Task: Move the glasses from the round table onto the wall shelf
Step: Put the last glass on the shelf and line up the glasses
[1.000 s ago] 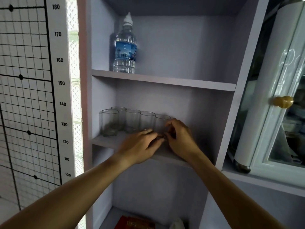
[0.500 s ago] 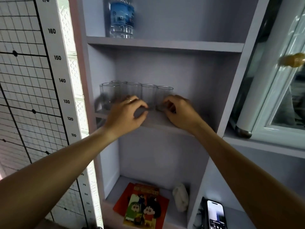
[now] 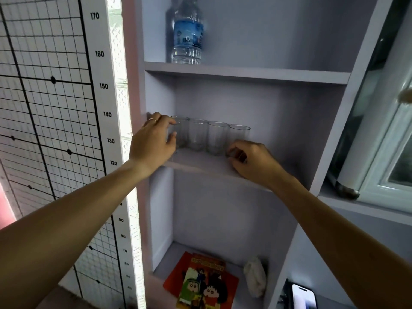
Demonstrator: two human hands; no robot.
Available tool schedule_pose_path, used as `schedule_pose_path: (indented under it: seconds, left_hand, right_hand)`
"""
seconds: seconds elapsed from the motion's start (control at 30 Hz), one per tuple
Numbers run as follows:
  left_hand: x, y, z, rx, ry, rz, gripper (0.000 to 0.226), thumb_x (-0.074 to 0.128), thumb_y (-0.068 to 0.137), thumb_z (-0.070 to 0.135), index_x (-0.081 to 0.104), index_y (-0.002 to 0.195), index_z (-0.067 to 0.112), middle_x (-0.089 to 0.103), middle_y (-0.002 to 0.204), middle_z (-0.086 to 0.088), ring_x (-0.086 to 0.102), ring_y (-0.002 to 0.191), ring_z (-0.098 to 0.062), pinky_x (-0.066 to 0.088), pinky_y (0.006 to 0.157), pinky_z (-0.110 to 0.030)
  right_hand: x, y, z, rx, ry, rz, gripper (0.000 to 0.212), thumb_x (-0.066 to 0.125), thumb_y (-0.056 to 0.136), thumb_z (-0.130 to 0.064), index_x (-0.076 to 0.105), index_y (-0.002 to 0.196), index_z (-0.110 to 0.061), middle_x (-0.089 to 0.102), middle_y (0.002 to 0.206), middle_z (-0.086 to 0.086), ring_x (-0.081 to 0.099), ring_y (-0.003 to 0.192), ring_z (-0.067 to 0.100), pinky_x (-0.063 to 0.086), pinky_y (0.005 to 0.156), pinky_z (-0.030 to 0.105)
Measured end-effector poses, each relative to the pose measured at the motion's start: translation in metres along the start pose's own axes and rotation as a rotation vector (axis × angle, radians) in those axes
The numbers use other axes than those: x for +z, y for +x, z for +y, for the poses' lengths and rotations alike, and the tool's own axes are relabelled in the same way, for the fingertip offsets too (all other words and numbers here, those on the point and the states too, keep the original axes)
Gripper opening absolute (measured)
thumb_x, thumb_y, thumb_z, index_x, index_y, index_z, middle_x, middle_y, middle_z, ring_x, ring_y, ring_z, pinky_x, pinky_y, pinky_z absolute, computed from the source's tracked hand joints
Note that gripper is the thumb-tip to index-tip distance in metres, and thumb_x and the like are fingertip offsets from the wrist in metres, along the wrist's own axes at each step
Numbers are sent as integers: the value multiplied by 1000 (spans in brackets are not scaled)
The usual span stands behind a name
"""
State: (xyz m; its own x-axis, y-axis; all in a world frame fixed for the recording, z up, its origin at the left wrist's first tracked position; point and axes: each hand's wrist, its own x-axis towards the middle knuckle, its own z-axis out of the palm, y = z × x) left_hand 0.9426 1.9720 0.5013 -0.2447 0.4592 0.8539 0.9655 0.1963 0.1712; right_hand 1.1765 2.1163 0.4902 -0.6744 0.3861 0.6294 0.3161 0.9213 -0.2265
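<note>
Several clear glasses [image 3: 197, 136] stand upright in a row on the middle board of the pale wall shelf [image 3: 200, 167]. My left hand [image 3: 153, 142] wraps the leftmost glass [image 3: 175, 132] at the shelf's left wall, thumb in front and fingers over the rim. My right hand [image 3: 252, 161] rests on the board with its fingertips against the base of the rightmost glass [image 3: 238, 134]. The round table is out of view.
A water bottle [image 3: 187, 34] stands on the board above. Comic books [image 3: 202, 284] and a white cloth [image 3: 255, 277] lie on the bottom board. A phone [image 3: 304, 297] sits lower right. A height chart [image 3: 98, 85] hangs left; a glass-door cabinet [image 3: 379, 134] stands right.
My left hand has moved left from the middle of the shelf and closed around the leftmost glass. My right hand stays by the rightmost glass. The view has tilted down.
</note>
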Motion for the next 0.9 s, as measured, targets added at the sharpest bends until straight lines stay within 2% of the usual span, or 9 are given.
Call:
schedule_pose_path:
  seconds: [0.13,0.2,0.3,0.43,0.5,0.6,0.73,0.8,0.9]
  left_hand:
    - [2,5,9,32,-210,-6,21,59,92,12,64,112,14,65,104,-4,64,88,-20,52,72,-32]
    - [2,3,17,51,-292,6,19,62,91,11,65,109,14,63,96,-1,56,71,-6,45,66,-25]
    - [4,1,30,108,-416,4,17,63,88,11,67,105,14,59,85,3,51,58,0,38,62,-17]
    - [11,1,54,173,-551,-83,18,61,88,13,67,105,13,63,90,-2,61,71,-12,51,68,-28]
    - [14,1,66,205,-602,-119,18,61,88,11,67,105,11,63,95,0,61,80,-5,49,73,-19]
    - [20,2,81,230,-656,-150,18,64,89,9,65,106,13,62,99,3,58,81,3,45,74,-11]
    - [30,0,93,218,-656,-118,20,68,88,13,61,107,15,60,107,2,59,75,-9,51,69,-24]
    - [36,-2,98,206,-667,-82,19,70,87,14,55,98,15,55,103,0,61,69,-13,52,63,-28]
    - [44,-4,107,176,-666,-18,28,72,84,15,44,83,18,46,88,1,56,62,-16,47,58,-25]
  right_hand:
    - [-3,-2,-2,-1,18,13,16,67,86,-15,68,101,-20,71,95,0,63,81,19,54,75,31]
    - [-3,-2,-2,7,38,33,17,66,86,-16,67,103,-21,70,94,-1,63,79,18,55,74,32]
    - [-2,-2,-4,16,72,88,28,69,89,-21,62,116,-23,66,92,-2,61,76,17,54,74,31]
    - [-8,-4,-6,-8,142,109,47,67,91,-35,48,134,-31,58,102,-4,62,79,12,53,72,25]
    - [-10,-6,-7,-44,176,113,46,65,92,-37,47,135,-31,57,108,-4,61,82,12,55,73,26]
    - [-11,-9,-9,-48,191,160,30,64,92,-31,55,119,-20,57,104,-3,60,84,14,55,73,34]
    - [-17,-11,-8,34,227,232,19,59,84,-30,53,95,-15,56,91,1,55,77,20,52,67,40]
    - [-18,-12,-10,84,244,260,20,55,81,-33,51,88,-14,54,86,2,52,74,21,50,63,39]
    - [-19,-13,-12,175,280,288,17,52,82,-30,47,82,-14,51,82,4,49,72,23,47,62,40]
